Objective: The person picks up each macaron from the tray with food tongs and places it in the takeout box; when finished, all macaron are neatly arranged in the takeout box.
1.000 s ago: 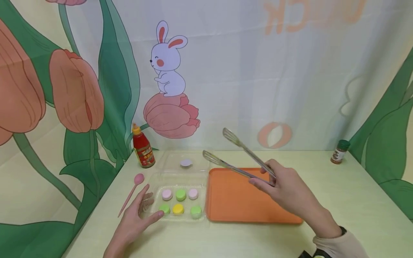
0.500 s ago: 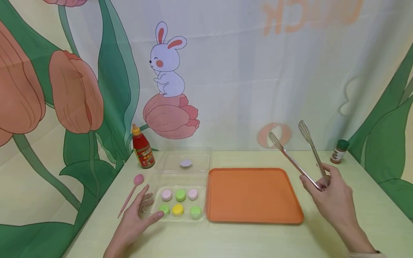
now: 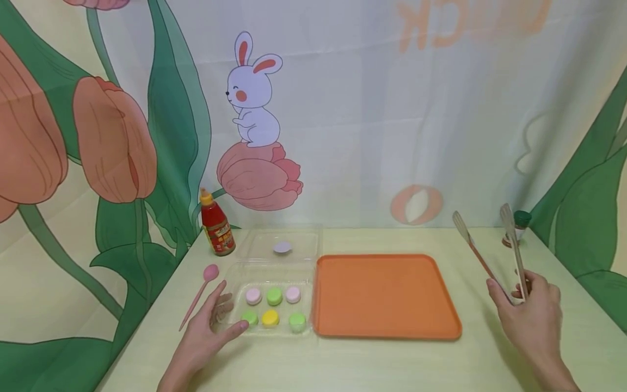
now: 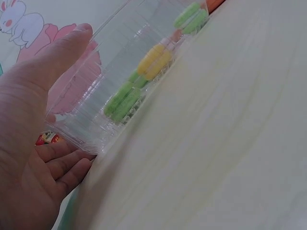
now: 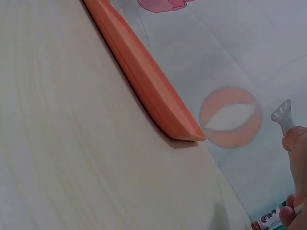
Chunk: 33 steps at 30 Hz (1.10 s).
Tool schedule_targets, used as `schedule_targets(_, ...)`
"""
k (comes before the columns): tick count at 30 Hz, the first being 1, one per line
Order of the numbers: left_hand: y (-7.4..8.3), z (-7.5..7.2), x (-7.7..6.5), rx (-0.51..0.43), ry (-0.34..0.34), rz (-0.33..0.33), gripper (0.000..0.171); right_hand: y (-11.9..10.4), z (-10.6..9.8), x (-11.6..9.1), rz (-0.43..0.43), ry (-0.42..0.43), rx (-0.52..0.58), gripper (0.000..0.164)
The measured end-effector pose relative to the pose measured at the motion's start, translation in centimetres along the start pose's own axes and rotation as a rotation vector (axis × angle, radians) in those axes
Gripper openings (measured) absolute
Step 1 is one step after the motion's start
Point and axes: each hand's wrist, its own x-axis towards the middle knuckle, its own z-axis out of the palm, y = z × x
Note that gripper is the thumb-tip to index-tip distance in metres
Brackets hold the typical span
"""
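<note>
My left hand (image 3: 203, 332) rests at the left end of a clear plastic box (image 3: 274, 330), thumb along its near side and fingers by its left wall. In the left wrist view the fingertips (image 4: 86, 163) are right at the box's corner. Several macarons sit inside in two rows: pink, green and one yellow macaron (image 3: 270, 318). My right hand (image 3: 531, 316) holds metal tongs (image 3: 520, 261) at their closed end, with the two arms spread apart and nothing between the tips. The tongs are held up right of the orange tray (image 3: 387, 296).
The box's lid (image 3: 259, 245) lies folded back, a small pale oval on it. A red sauce bottle (image 3: 217, 226) and pink spoon (image 3: 201, 291) are at left. A green-capped spice jar (image 3: 523, 219) stands at back right, partly behind the tongs. A printed curtain (image 3: 352, 136) hangs behind.
My right hand has carried the tongs from above the tray rightward and down to the tray's right side. My left hand and the macarons have stayed put.
</note>
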Motion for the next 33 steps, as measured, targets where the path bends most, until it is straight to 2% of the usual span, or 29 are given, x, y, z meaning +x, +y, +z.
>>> schedule_targets(5, 0.1, 0.0, 0.0, -0.001, 0.0, -0.005, 0.116, 1.0, 0.3, 0.5, 0.046, -0.011, -0.025, 0.083)
schedule_targets(14, 0.0, 0.1, 0.0, -0.004, 0.003, 0.005, 0.115, 2.1, 1.4, 0.5, 0.029, -0.029, -0.064, 0.082)
schedule_targets(23, -0.1, 0.1, -0.1, 0.012, 0.003, -0.01, 0.116, 2.7, 2.3, 0.2, 0.014, -0.128, -0.123, 0.084)
schedule_targets(27, -0.1, 0.1, 0.0, 0.019, -0.001, -0.027, 0.117, 2.9, 2.6, 0.1, 0.033, -0.182, -0.161, 0.085)
schedule_targets(33, -0.1, 0.0, 0.0, 0.013, 0.002, -0.014, 0.116, 3.0, 2.8, -0.1, 0.033, -0.205, -0.196, 0.085)
